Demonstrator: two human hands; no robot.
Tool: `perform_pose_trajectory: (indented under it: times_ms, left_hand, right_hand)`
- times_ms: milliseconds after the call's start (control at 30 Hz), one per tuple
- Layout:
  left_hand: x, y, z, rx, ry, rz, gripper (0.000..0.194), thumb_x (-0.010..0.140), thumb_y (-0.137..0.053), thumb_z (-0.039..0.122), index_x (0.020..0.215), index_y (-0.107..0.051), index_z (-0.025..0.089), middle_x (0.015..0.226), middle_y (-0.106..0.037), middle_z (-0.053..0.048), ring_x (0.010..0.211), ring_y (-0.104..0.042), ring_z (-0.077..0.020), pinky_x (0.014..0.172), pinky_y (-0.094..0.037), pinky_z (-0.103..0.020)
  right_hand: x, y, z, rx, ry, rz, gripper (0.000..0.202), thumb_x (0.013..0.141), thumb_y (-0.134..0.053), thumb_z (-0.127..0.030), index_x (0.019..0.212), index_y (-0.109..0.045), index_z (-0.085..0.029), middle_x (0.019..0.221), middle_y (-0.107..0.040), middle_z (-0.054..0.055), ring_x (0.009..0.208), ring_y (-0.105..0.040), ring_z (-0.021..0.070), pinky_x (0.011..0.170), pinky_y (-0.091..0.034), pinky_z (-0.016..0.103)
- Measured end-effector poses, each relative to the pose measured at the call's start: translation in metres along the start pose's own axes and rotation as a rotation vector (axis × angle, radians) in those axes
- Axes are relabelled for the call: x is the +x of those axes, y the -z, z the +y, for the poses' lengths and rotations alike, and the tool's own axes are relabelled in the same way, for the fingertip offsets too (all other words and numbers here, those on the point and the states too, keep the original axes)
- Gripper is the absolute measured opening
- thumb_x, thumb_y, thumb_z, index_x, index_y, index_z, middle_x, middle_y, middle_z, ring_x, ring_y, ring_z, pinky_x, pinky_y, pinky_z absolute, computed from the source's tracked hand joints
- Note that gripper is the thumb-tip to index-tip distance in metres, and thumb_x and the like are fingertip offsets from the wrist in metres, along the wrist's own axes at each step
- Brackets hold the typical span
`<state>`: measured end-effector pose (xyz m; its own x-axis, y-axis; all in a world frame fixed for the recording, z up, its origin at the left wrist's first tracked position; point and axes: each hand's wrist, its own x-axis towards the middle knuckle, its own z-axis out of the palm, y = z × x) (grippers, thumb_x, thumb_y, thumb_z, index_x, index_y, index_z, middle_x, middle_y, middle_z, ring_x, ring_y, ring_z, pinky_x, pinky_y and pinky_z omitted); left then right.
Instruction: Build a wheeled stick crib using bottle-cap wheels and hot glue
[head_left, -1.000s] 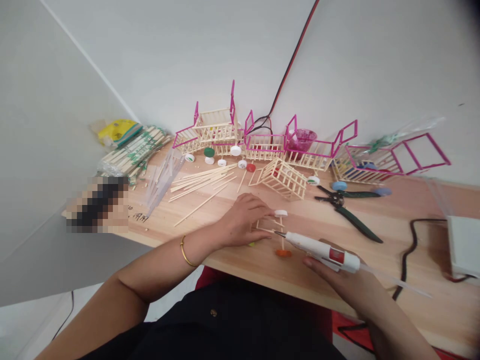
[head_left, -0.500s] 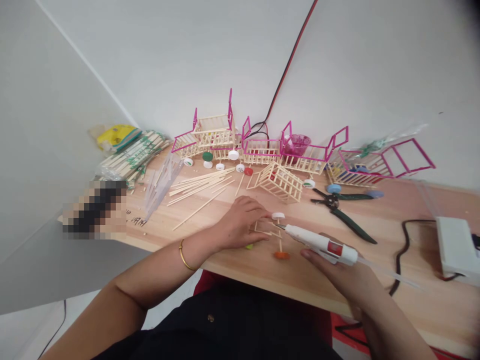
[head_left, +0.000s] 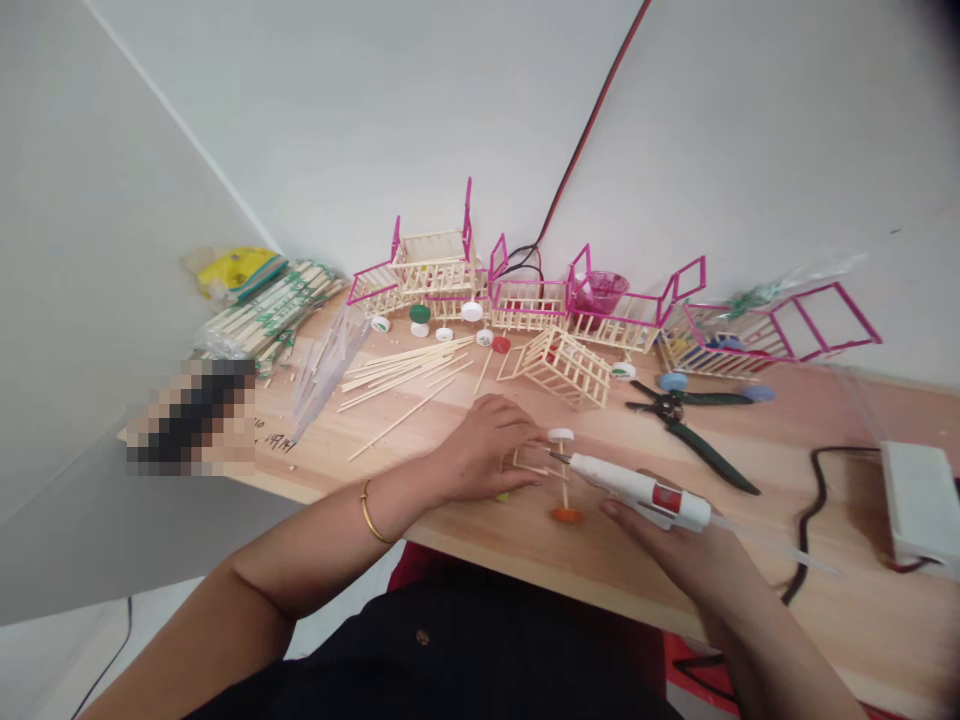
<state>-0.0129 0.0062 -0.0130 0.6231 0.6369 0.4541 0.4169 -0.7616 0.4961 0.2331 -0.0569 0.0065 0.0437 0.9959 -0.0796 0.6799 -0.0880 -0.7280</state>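
My left hand [head_left: 487, 450] is closed on a small wooden stick frame [head_left: 531, 467], its fingertips partly hiding the frame. Beside it stands a stick axle [head_left: 565, 483] with a white cap [head_left: 560, 436] at the far end and an orange cap [head_left: 568, 516] at the near end. My right hand [head_left: 671, 545] is wrapped round a white glue gun [head_left: 622, 483], whose metal tip points left and is at the axle, close to the frame. A yellow-green piece [head_left: 502, 496] shows under my left hand.
Stick carts with pink frames [head_left: 529, 305] line the wall. Nearer are a stick cage [head_left: 566, 368], loose sticks [head_left: 405, 370] and green-handled pliers [head_left: 701, 440]. Wrapped sticks [head_left: 274, 310] lie at left; a white box [head_left: 919, 505] and black cable [head_left: 810, 520] are at right.
The view has shifted slightly, moving the table items a little to the right. The glue gun tip remains at the axle, and both hands keep their hold.
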Motion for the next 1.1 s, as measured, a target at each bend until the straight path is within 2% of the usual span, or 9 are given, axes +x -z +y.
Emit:
perform_pose_trajectory:
  times_ms: [467, 633, 800, 900, 967, 1100]
  left_hand:
    - [0.001, 0.000, 0.000, 0.001, -0.032, 0.022, 0.041, 0.079, -0.066, 0.047, 0.105, -0.062, 0.016, 0.099, -0.068, -0.010, 0.095, -0.059, -0.0211, 0.093, -0.039, -0.039]
    - [0.001, 0.001, 0.000, -0.006, -0.020, 0.030, 0.042, 0.077, -0.068, 0.046, 0.106, -0.062, 0.016, 0.098, -0.068, -0.009, 0.094, -0.059, -0.0208, 0.093, -0.039, -0.039]
    - [0.002, 0.004, 0.002, -0.056, 0.001, 0.066, 0.045, 0.074, -0.071, 0.045, 0.106, -0.060, 0.015, 0.099, -0.068, -0.009, 0.096, -0.060, -0.0218, 0.093, -0.041, -0.039]
    - [0.003, 0.008, 0.005, -0.139, 0.078, 0.133, 0.042, 0.074, -0.072, 0.045, 0.102, -0.061, 0.016, 0.096, -0.068, -0.008, 0.093, -0.061, -0.0211, 0.088, -0.044, -0.037]
    - [0.003, 0.011, 0.007, -0.210, 0.195, 0.207, 0.033, 0.077, -0.069, 0.041, 0.099, -0.062, 0.017, 0.093, -0.068, -0.006, 0.090, -0.061, -0.0192, 0.084, -0.047, -0.034]
    - [0.004, 0.017, 0.008, -0.282, 0.438, 0.330, 0.020, 0.082, -0.064, 0.033, 0.092, -0.064, 0.017, 0.087, -0.068, -0.004, 0.084, -0.063, -0.0158, 0.081, -0.048, -0.029]
  right_hand:
    - [0.003, -0.002, 0.002, 0.019, -0.011, -0.025, 0.029, 0.070, -0.065, -0.050, 0.069, -0.065, -0.021, 0.061, -0.066, 0.001, 0.056, -0.059, 0.0199, 0.051, -0.045, 0.028]
    - [0.002, -0.001, -0.004, 0.061, -0.047, 0.041, 0.027, 0.069, -0.065, -0.049, 0.069, -0.065, -0.022, 0.065, -0.068, 0.002, 0.061, -0.063, 0.0221, 0.056, -0.048, 0.030]
    - [0.004, 0.003, 0.001, 0.094, -0.066, -0.013, 0.029, 0.063, -0.068, -0.049, 0.070, -0.069, -0.021, 0.071, -0.073, 0.005, 0.067, -0.067, 0.0258, 0.058, -0.050, 0.031]
    - [0.001, 0.005, 0.003, 0.070, -0.132, 0.047, 0.032, 0.065, -0.067, -0.051, 0.074, -0.069, -0.021, 0.075, -0.073, 0.005, 0.072, -0.067, 0.0269, 0.062, -0.050, 0.032]
    - [-0.003, 0.005, 0.001, 0.070, -0.174, 0.089, 0.031, 0.066, -0.066, -0.051, 0.074, -0.069, -0.021, 0.075, -0.073, 0.004, 0.074, -0.067, 0.0267, 0.063, -0.049, 0.032]
    - [-0.008, 0.001, -0.006, 0.158, -0.143, 0.042, 0.024, 0.064, -0.067, -0.045, 0.069, -0.067, -0.021, 0.071, -0.072, 0.003, 0.070, -0.066, 0.0245, 0.062, -0.048, 0.030]
